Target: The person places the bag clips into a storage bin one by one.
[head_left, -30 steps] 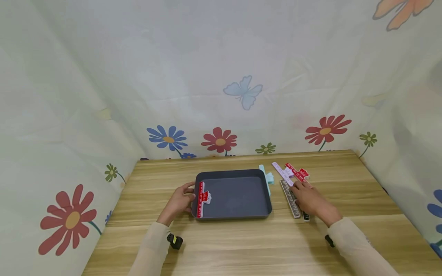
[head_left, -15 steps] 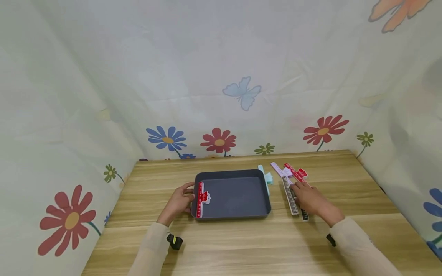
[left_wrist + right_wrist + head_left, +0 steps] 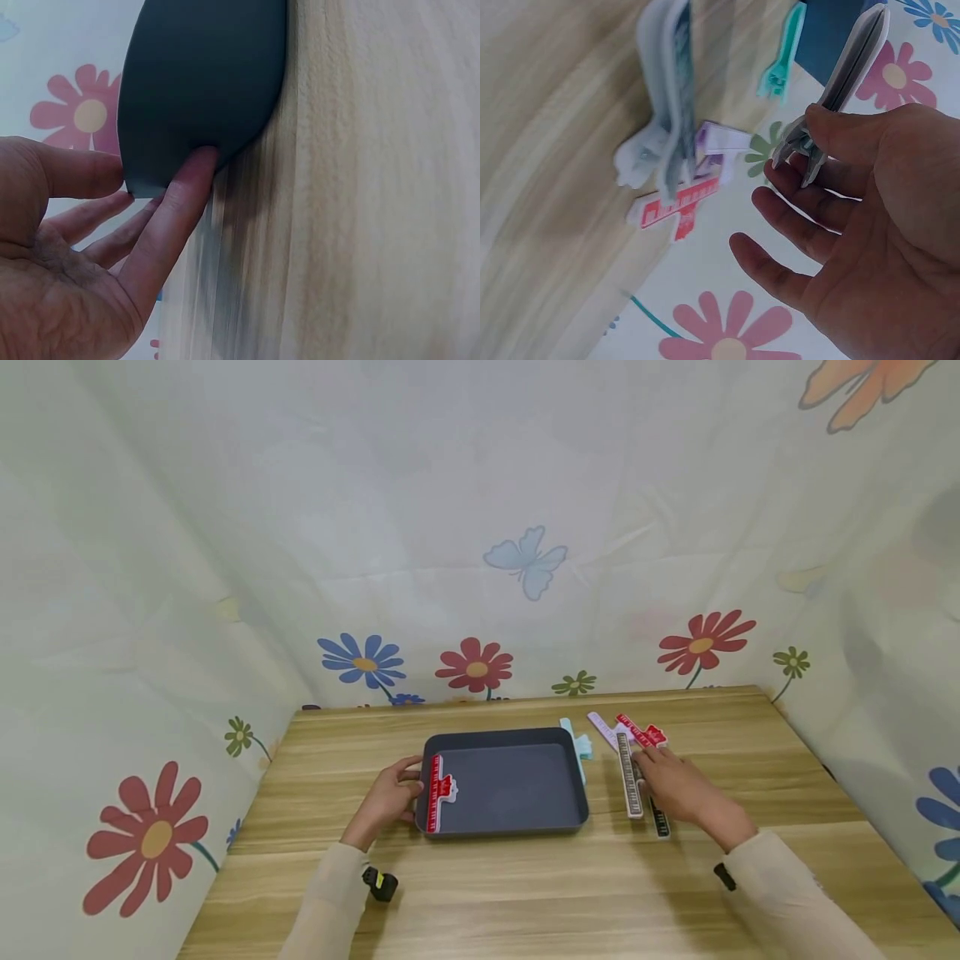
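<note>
My left hand [image 3: 386,797] holds the left end of a dark grey rectangular tray [image 3: 510,833]; in the left wrist view its thumb is at the rim and its fingers touch the outer wall. A red piano-key clip [image 3: 434,797] lies inside the tray at its left end. To the tray's right, my right hand [image 3: 681,789] pinches a grey piano-key clip [image 3: 628,781] by its handle between thumb and fingers, above the table. Partly beneath that hand lies a black clip [image 3: 659,822], large and blurred in the right wrist view.
Behind the right hand, a lilac clip [image 3: 602,727] and another red clip [image 3: 637,729] lie close together on the wooden table [image 3: 495,902]. A turquoise clip [image 3: 582,747] lies against the tray's right side, partly hidden. A flower-printed curtain [image 3: 420,568] surrounds the table.
The grey clip has come up off the table in my right hand, shifting a little back and left and turning straighter. My left hand and the tray have stayed put.
</note>
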The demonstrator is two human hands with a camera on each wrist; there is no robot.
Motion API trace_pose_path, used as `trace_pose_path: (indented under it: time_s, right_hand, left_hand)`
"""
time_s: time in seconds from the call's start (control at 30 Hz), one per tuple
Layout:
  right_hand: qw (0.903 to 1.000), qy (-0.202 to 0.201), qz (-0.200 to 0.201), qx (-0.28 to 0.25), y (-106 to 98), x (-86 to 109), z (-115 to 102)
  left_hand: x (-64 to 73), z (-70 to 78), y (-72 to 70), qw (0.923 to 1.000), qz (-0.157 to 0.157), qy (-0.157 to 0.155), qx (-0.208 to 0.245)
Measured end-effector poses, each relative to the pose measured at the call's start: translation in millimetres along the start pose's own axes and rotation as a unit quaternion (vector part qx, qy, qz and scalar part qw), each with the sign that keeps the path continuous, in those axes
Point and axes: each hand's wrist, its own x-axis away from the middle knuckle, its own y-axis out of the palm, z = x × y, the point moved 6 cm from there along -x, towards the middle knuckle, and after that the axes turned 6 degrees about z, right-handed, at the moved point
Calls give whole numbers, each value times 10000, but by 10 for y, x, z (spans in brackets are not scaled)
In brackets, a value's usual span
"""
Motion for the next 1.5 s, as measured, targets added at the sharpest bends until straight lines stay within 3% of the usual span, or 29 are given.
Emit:
trace_pose_path:
  time_s: [0.27,0.57,0.9,1.2,1.5]
  right_hand:
    - [9998,3,179,-64,-174,-74,-168]
    - [9975,-416,574,44,-328,-142,-386]
    - [9989,-309,365,25,-386,-248,-589]
    - [9961,-591,653,57,-453,-347,-799]
    - [9962,-623,604,128,-444,-483,-1003]
  left_hand:
    - [-18,-19,-20,10000,13,-97,4]
    - [-22,-18,-5,9999,-18,-91,-122]
    - [-10,4,9,9999,-58,-88,-53]
    - [4,3,7,10000,-52,-81,-26]
    - [6,-7,11,9999,-116,-5,49]
